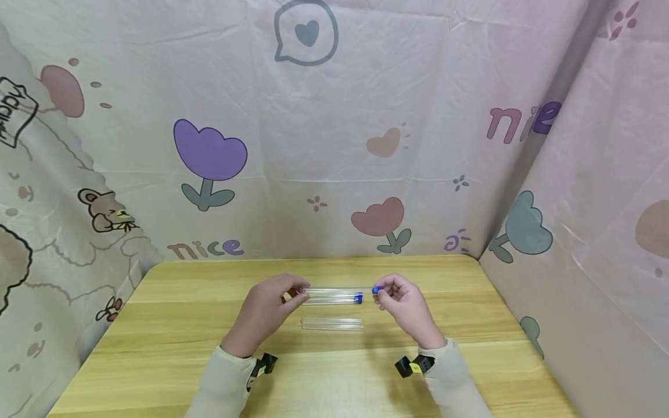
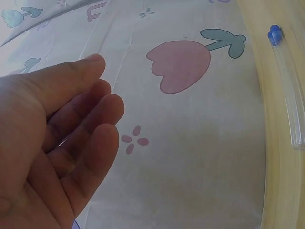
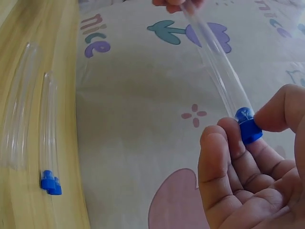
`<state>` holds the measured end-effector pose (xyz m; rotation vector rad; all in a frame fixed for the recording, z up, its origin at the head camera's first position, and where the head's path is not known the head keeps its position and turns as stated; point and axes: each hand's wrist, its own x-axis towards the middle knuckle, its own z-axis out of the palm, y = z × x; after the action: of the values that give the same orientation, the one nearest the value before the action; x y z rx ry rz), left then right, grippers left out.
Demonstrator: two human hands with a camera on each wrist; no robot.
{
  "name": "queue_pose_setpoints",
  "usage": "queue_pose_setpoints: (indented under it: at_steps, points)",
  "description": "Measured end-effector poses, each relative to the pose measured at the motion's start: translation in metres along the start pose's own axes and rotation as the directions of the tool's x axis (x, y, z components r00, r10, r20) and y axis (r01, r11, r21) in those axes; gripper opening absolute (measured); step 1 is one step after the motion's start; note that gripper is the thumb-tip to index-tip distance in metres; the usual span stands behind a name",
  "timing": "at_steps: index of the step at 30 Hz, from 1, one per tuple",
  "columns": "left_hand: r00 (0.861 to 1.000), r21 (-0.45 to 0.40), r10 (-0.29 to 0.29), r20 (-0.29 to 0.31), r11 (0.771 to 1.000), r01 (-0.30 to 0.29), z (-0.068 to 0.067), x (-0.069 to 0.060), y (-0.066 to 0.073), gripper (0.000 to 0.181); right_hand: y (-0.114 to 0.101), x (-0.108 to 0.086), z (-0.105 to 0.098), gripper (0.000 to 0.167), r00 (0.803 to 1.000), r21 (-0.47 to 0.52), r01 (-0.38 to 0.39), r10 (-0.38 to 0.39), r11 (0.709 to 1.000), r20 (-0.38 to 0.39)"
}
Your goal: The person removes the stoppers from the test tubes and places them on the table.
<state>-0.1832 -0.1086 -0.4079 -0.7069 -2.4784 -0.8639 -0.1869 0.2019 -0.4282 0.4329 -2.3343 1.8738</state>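
Note:
A clear test tube is held above the table between both hands. At its closed end, the left hand pinches it with thumb and fingers; in the left wrist view the tube is hidden behind that hand. The right hand pinches the blue cap at the tube's other end, and the cap sits on the tube mouth. Below, test tubes with blue caps lie side by side on the table. Nearer the person lie several clear tubes with no caps visible.
The wooden table ends at a patterned cloth backdrop, which also rises at the left and right sides. Each wrist wears a small black camera, one on the left and one on the right.

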Motion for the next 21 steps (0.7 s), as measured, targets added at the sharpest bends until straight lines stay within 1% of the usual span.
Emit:
queue_pose_setpoints:
  at_steps: [6, 14, 17, 21]
  points:
    - [0.999, 0.017, 0.047, -0.008, 0.999, -0.047, 0.001, -0.0006, -0.0002, 0.018, 0.0017, -0.0008, 0.0022, 0.018, 0.999, -0.03, 0.028, -0.029, 0.999, -0.029]
    - [0.996, 0.019, 0.087, -0.029, 0.996, -0.086, 0.0003, -0.0012, -0.0021, 0.016, 0.0021, -0.0017, 0.0025, 0.017, 0.998, -0.035, 0.065, -0.066, 0.997, -0.025]
    - [0.995, 0.014, 0.091, -0.033, 0.996, -0.091, 0.0003, -0.0017, -0.0027, 0.016, 0.0028, -0.0019, 0.0025, 0.018, 0.997, -0.042, 0.078, -0.079, 0.996, -0.023]
    - [0.996, -0.005, 0.084, -0.026, 0.996, -0.084, 0.0002, -0.0022, -0.0028, 0.015, 0.0029, -0.0025, 0.0025, 0.018, 0.995, -0.067, 0.093, -0.095, 0.993, -0.025]
